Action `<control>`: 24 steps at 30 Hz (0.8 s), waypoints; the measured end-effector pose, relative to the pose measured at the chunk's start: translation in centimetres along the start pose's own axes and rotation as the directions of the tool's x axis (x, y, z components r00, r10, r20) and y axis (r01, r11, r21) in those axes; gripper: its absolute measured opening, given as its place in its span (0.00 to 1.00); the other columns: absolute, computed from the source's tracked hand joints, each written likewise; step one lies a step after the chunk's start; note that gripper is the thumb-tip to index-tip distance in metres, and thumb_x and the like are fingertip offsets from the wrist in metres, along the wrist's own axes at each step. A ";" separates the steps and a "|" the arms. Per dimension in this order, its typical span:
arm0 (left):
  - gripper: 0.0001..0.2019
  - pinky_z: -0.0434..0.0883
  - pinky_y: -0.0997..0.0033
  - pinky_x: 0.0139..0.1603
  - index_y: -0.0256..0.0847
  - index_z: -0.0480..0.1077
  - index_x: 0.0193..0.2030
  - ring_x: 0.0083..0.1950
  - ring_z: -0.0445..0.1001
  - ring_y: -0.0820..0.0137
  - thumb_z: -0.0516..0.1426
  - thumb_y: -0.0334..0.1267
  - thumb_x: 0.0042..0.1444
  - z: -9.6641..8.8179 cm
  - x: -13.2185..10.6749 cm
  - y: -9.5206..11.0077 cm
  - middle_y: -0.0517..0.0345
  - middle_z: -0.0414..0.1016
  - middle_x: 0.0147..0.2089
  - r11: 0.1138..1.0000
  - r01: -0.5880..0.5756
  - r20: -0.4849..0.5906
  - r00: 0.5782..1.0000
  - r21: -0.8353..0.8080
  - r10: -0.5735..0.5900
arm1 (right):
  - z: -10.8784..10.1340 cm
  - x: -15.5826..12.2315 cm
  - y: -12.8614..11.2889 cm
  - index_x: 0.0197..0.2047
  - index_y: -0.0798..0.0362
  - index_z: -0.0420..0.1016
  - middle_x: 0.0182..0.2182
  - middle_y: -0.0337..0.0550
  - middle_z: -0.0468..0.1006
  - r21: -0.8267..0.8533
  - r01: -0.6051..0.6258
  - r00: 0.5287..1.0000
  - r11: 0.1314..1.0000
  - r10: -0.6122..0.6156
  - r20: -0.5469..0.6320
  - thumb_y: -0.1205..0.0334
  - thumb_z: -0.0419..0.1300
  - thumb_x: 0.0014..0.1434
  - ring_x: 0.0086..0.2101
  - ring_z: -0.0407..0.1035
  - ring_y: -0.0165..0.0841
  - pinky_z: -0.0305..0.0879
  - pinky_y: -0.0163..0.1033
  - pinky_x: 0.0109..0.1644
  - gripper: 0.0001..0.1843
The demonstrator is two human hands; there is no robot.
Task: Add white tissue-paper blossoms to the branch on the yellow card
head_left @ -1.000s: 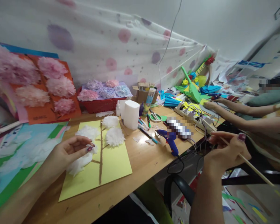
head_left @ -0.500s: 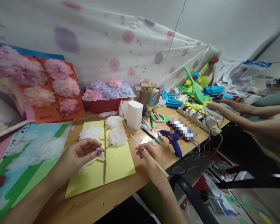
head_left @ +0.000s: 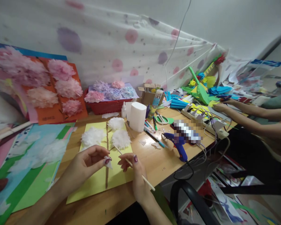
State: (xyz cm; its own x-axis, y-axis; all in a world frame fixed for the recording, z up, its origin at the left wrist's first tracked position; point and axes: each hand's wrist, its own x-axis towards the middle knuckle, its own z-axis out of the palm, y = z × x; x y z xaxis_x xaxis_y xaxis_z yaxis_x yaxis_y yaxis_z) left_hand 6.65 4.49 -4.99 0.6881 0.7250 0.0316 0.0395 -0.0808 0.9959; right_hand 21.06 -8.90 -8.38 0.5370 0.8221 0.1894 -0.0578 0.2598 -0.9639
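A yellow card [head_left: 118, 173] lies on the wooden table [head_left: 154, 162], with a brown stem line and three white tissue flowers [head_left: 120, 138] on it. My left hand [head_left: 89, 164] hovers over the card, fingers pinched on a small bit of white tissue [head_left: 109, 163]. Right beside it, my right hand [head_left: 133, 168] is closed on a thin wooden stick [head_left: 145, 179], whose far tip points toward the white flowers. The two hands almost touch.
A white roll [head_left: 137, 116], a glue bottle, pens and scissors stand behind the card. A blue glue gun [head_left: 179, 145] lies to the right. A red basket [head_left: 105, 106] holds paper flowers. Another person's arms [head_left: 245, 117] reach over the table at right. Coloured cards lie left.
My right hand has carried the stick from the far right, off the table's edge, leftward to meet my left hand above the yellow card. My left hand has lifted slightly with the tissue.
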 end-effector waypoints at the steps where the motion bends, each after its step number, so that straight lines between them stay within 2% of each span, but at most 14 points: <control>1: 0.10 0.79 0.70 0.41 0.44 0.77 0.37 0.38 0.80 0.67 0.68 0.43 0.49 0.1 0.0 -0.1 0.57 0.80 0.36 1.000 0.007 0.000 1.000 -0.012 -0.007 | -0.1 -0.1 -0.1 0.41 0.49 0.80 0.31 0.44 0.78 -0.031 0.006 1.000 0.999 -0.007 -0.011 0.40 0.46 0.70 0.33 0.69 0.35 0.63 0.39 0.39 0.28; 4: 0.11 0.79 0.70 0.39 0.44 0.77 0.36 0.36 0.80 0.67 0.69 0.43 0.47 0.2 0.0 0.0 0.57 0.80 0.34 0.999 0.037 0.007 0.999 -0.028 -0.037 | -0.6 -0.5 -0.9 0.32 0.50 0.79 0.26 0.41 0.76 -0.137 0.043 0.998 0.990 -0.050 -0.042 0.43 0.49 0.70 0.31 0.69 0.34 0.62 0.39 0.38 0.26; 7: 0.13 0.80 0.69 0.39 0.43 0.77 0.36 0.36 0.80 0.67 0.70 0.44 0.46 0.3 0.2 0.4 0.57 0.80 0.33 0.999 0.044 0.004 0.999 -0.027 -0.044 | -0.8 -0.8 -1.4 0.25 0.51 0.77 0.20 0.40 0.73 -0.171 0.082 0.996 0.982 -0.088 -0.024 0.44 0.48 0.71 0.25 0.67 0.32 0.61 0.38 0.34 0.30; 10: 0.15 0.80 0.67 0.41 0.43 0.77 0.38 0.39 0.81 0.65 0.70 0.45 0.46 0.2 0.2 0.5 0.56 0.81 0.36 0.999 0.039 -0.006 0.999 -0.031 -0.039 | -0.7 -0.9 -1.4 0.24 0.51 0.76 0.18 0.39 0.71 -0.182 0.095 0.995 0.979 -0.098 -0.008 0.46 0.47 0.72 0.23 0.66 0.31 0.60 0.37 0.32 0.31; 13: 0.16 0.81 0.66 0.42 0.42 0.77 0.41 0.40 0.81 0.64 0.70 0.45 0.48 0.0 0.1 0.4 0.55 0.82 0.38 0.999 0.040 0.000 0.999 -0.033 -0.040 | -0.5 -0.7 -1.3 0.23 0.52 0.76 0.17 0.38 0.71 -0.201 0.116 0.991 0.973 -0.127 -0.041 0.46 0.48 0.71 0.22 0.66 0.29 0.59 0.36 0.31 0.31; 19: 0.16 0.80 0.68 0.43 0.42 0.77 0.41 0.40 0.80 0.67 0.71 0.44 0.47 -0.2 0.2 0.4 0.57 0.82 0.38 0.998 0.019 -0.020 1.000 -0.064 -0.020 | -0.3 0.0 -1.6 0.21 0.52 0.75 0.14 0.38 0.69 -0.083 0.060 0.991 0.995 -0.069 -0.111 0.42 0.51 0.69 0.19 0.65 0.29 0.59 0.35 0.26 0.32; 24: 0.17 0.80 0.69 0.40 0.41 0.77 0.39 0.38 0.80 0.68 0.71 0.43 0.45 -0.1 0.3 1.3 0.58 0.82 0.36 0.995 0.045 -0.040 0.998 -0.093 -0.049 | -0.5 0.5 -1.3 0.19 0.52 0.74 0.13 0.36 0.66 0.031 0.039 0.983 0.999 -0.033 -0.179 0.43 0.54 0.67 0.18 0.62 0.28 0.59 0.36 0.27 0.31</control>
State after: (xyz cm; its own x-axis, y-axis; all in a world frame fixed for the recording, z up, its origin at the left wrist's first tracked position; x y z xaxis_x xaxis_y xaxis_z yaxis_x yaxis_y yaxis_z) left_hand 6.86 4.68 -3.72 0.6560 0.7546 -0.0140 0.0031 0.0159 0.9999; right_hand 21.84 -9.10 -7.16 0.6804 0.7093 0.1842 -0.0632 0.3072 -0.9495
